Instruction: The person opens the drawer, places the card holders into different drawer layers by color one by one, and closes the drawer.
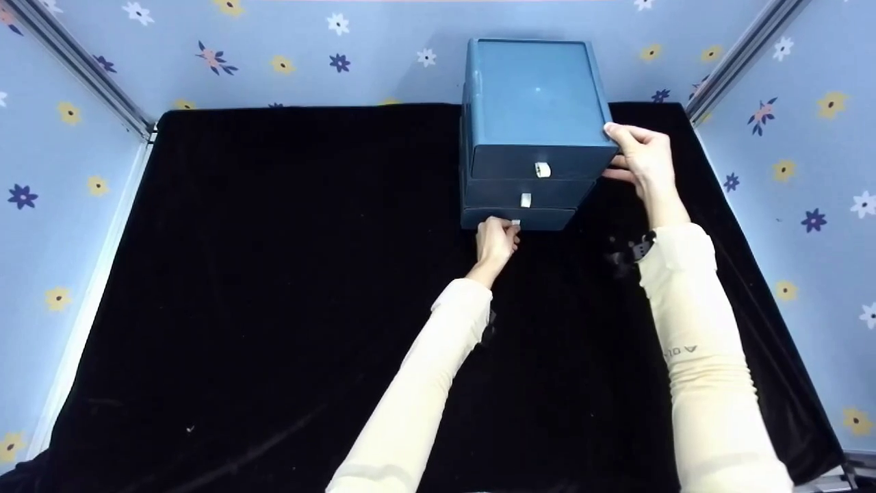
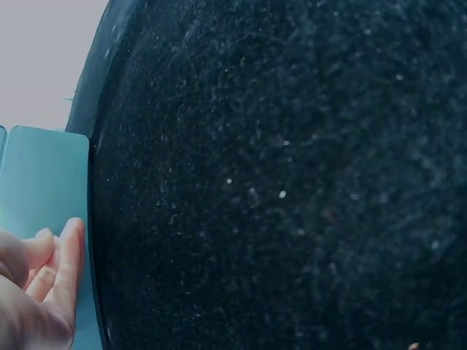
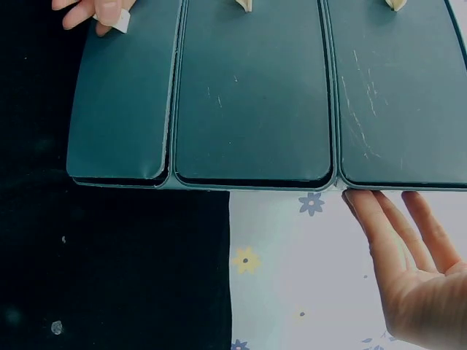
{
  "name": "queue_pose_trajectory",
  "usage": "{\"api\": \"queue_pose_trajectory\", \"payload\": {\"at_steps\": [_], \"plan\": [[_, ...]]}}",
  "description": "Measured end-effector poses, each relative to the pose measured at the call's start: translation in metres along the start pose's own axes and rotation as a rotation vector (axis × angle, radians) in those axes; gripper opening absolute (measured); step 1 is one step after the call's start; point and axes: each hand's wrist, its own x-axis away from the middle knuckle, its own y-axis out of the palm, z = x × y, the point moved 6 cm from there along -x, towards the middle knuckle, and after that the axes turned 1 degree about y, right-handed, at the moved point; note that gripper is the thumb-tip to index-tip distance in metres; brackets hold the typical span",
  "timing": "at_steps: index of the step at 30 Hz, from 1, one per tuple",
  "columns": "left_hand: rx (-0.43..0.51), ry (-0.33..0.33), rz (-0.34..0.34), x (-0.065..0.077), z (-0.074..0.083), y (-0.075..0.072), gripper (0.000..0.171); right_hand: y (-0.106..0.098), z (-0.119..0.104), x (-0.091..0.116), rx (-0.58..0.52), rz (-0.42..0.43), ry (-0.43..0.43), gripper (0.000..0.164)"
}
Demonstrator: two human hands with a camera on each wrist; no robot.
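Note:
A blue cabinet [image 1: 537, 92] with three stacked drawers stands at the back right of the black cloth. Each drawer front carries a small white pull tab, among them the top one [image 1: 543, 170] and the middle one [image 1: 525, 200]. At the bottom drawer [image 1: 547, 219], my left hand [image 1: 496, 239] pinches the tab [image 3: 122, 20] between thumb and fingers. In the left wrist view, those fingers [image 2: 66, 270] lie close against the drawer front. My right hand [image 1: 643, 154] rests at the cabinet's upper right corner, thumb on the top edge, straight fingers [image 3: 379, 226] against the side.
Black cloth [image 1: 274, 274] covers the table. Blue flowered panels [image 1: 308, 55] rise behind it and on both sides, joined by metal posts [image 1: 742, 58] at the corners. The cabinet stands close to the back panel.

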Motion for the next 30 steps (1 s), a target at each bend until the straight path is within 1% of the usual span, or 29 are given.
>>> {"api": "queue_pose_trajectory", "payload": {"at_steps": [7,12,17,25,30], "plan": [[-0.031,-0.013,0.011,-0.0023,0.0028,-0.0005,0.013,0.0003,-0.0014,0.0004,0.007,0.006,-0.008,0.036],[-0.013,-0.024,-0.008,-0.0023,0.0015,0.0009,0.014,0.0000,-0.0009,0.0012,0.011,0.012,0.001,0.041],[-0.017,-0.023,-0.025,-0.0015,-0.0007,0.0006,0.016,0.0003,0.0001,0.0009,0.007,0.013,0.011,0.040],[-0.126,0.019,-0.073,-0.0002,0.0004,-0.0038,0.028,0.0013,0.0002,0.0007,-0.007,0.008,-0.009,0.037],[-0.215,0.019,-0.118,0.0030,-0.0012,-0.0068,0.028,0.0015,0.0021,0.0033,-0.028,0.014,-0.034,0.034]]}}
